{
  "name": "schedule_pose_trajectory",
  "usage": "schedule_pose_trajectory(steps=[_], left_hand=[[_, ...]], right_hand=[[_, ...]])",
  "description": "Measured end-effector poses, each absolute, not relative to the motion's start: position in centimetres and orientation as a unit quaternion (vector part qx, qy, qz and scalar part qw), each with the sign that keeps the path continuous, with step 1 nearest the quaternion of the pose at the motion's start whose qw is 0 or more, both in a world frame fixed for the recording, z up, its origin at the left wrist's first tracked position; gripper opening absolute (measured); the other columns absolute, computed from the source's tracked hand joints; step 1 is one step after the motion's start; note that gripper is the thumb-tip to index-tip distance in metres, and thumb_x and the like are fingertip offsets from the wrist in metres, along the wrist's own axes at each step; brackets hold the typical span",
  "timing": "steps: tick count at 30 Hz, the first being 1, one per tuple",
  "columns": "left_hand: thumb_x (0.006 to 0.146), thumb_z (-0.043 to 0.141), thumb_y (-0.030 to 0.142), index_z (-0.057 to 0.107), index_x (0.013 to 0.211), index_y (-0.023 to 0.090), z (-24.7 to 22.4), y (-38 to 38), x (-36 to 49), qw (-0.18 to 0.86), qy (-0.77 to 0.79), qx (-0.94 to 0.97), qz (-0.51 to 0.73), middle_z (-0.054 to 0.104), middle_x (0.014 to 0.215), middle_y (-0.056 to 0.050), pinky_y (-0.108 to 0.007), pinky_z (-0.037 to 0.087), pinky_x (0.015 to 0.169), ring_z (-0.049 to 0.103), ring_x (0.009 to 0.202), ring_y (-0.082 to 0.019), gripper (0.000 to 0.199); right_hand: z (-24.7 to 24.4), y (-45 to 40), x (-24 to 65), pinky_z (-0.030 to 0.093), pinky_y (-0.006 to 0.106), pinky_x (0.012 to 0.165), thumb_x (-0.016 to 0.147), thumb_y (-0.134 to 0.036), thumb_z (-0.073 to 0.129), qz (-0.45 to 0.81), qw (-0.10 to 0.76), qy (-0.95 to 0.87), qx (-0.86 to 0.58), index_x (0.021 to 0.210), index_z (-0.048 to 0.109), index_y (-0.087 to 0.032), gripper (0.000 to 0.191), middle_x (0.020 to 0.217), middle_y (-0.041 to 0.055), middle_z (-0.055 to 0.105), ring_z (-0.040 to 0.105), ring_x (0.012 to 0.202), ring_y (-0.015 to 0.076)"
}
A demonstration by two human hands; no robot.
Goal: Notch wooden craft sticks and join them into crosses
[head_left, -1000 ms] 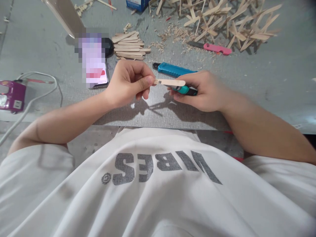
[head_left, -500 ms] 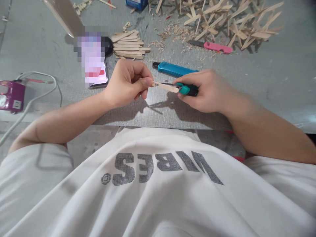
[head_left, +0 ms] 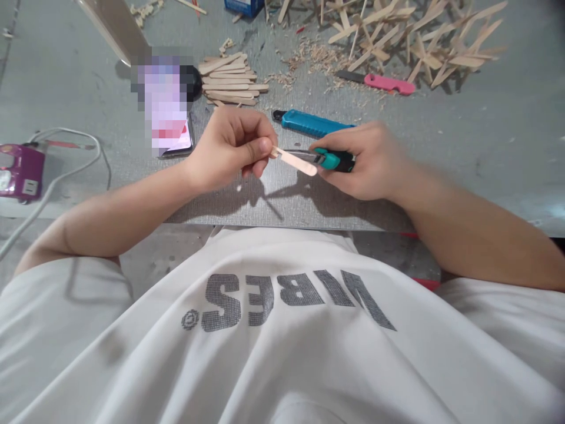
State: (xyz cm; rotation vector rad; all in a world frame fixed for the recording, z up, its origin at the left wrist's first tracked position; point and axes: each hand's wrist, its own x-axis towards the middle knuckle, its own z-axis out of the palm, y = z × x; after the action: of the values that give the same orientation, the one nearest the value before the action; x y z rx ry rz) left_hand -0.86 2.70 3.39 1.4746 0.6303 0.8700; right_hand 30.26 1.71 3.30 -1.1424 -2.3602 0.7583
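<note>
I see the grey textured table filling the upper half of the frame, with the wearer's white cloth shirt, printed in dark letters, across the bottom. At the upper right sits a loose heap of crossed pale wooden sticks. I have both hands near the centre: the right hand is closed around a teal-and-black-handled cutter with a metal blade, and the left hand is pinched narrow, thumb against fingers. Above the left hand lies a stack of flat pale wooden sticks; above the gap between the hands, a blue plastic cutter; farther up and right, a pink-handled knife. Smallest is a single flat, round-ended wooden stick, its left end in my left thumb-and-finger pinch. It slants down rightward, narrowed near the pinch, its free end just left of the right hand. The blade points left, toward the pinch, alongside the stick; whether they touch, I cannot tell.
</note>
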Motion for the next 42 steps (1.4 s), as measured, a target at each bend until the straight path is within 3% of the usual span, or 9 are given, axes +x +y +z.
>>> schedule_pose_trajectory(steps=[2,5,8,13,19,26,35,42], left_hand=[[0.097,0.112,0.056,0.073,0.081,0.023,3.0,2.6,-0.7,0.642,0.267,0.618,0.367,0.065,0.06,0.003,-0.024,0.045,0.05,0.057,0.05,-0.011,0.054],[0.097,0.114,0.057,0.065,0.079,0.024,2.4,2.3,-0.2,0.685,0.283,0.574,0.349,0.063,0.06,0.004,-0.024,0.042,0.049,0.055,0.049,-0.01,0.062],[0.101,0.111,0.052,0.058,0.079,0.025,2.1,1.9,0.2,0.691,0.278,0.56,0.363,0.06,0.058,0.006,-0.021,0.039,0.048,0.051,0.047,-0.008,0.063],[0.113,0.093,0.038,0.061,0.081,0.025,2.4,1.7,0.1,0.621,0.378,0.571,0.382,0.059,0.06,0.005,-0.019,0.039,0.048,0.052,0.05,-0.009,0.047],[0.119,0.078,0.021,0.056,0.08,0.026,2.9,2.4,-0.1,0.555,0.399,0.547,0.483,0.066,0.069,0.002,-0.021,0.041,0.048,0.052,0.051,-0.008,0.046],[0.115,0.095,0.029,0.068,0.088,0.024,2.6,2.3,-0.2,0.521,0.426,0.598,0.436,0.069,0.062,0.005,-0.021,0.04,0.047,0.054,0.046,-0.008,0.039],[0.114,0.091,0.018,0.07,0.083,0.024,3.1,2.3,0.1,0.534,0.438,0.589,0.421,0.071,0.061,0.005,-0.021,0.041,0.047,0.055,0.045,-0.008,0.038],[0.116,0.087,0.019,0.069,0.083,0.023,2.3,2.9,0.1,0.554,0.42,0.579,0.426,0.069,0.061,0.006,-0.019,0.045,0.049,0.06,0.046,-0.008,0.038]], right_hand=[[3.3,1.7,30.0,0.062,0.06,0.093,0.094,-0.059,0.083,0.276,0.2,-0.845,-0.411,0.109,0.087,-0.038,0.026,0.105,0.0085,0.091,0.078,0.092,0.0377],[3.1,1.7,30.0,0.062,0.064,0.098,0.092,-0.057,0.084,0.263,0.203,-0.846,-0.417,0.108,0.084,-0.04,0.024,0.109,0.0102,0.09,0.079,0.098,0.041],[2.5,2.2,30.7,0.058,0.061,0.093,0.088,-0.055,0.087,0.213,0.217,-0.856,-0.417,0.109,0.082,-0.036,0.029,0.106,0.0129,0.086,0.077,0.097,0.0413],[1.9,3.5,32.7,0.052,0.054,0.087,0.086,-0.04,0.088,0.1,0.205,-0.879,-0.419,0.116,0.081,-0.033,0.031,0.101,0.0125,0.081,0.075,0.093,0.0379],[2.6,5.0,34.2,0.045,0.055,0.087,0.094,-0.039,0.084,0.055,0.246,-0.847,-0.469,0.1,0.066,-0.036,0.02,0.095,0.0131,0.072,0.063,0.091,0.0382],[2.1,4.3,32.2,0.05,0.055,0.093,0.098,-0.043,0.087,0.12,0.234,-0.846,-0.464,0.116,0.079,-0.033,0.021,0.118,0.0155,0.085,0.074,0.109,0.0435],[1.4,3.5,31.6,0.059,0.049,0.088,0.102,-0.034,0.08,0.127,0.234,-0.881,-0.392,0.129,0.086,-0.031,0.028,0.116,0.0088,0.09,0.083,0.104,0.036],[1.5,3.5,31.6,0.062,0.053,0.091,0.105,-0.031,0.079,0.132,0.217,-0.879,-0.403,0.133,0.088,-0.033,0.029,0.116,0.0088,0.089,0.083,0.103,0.037]])
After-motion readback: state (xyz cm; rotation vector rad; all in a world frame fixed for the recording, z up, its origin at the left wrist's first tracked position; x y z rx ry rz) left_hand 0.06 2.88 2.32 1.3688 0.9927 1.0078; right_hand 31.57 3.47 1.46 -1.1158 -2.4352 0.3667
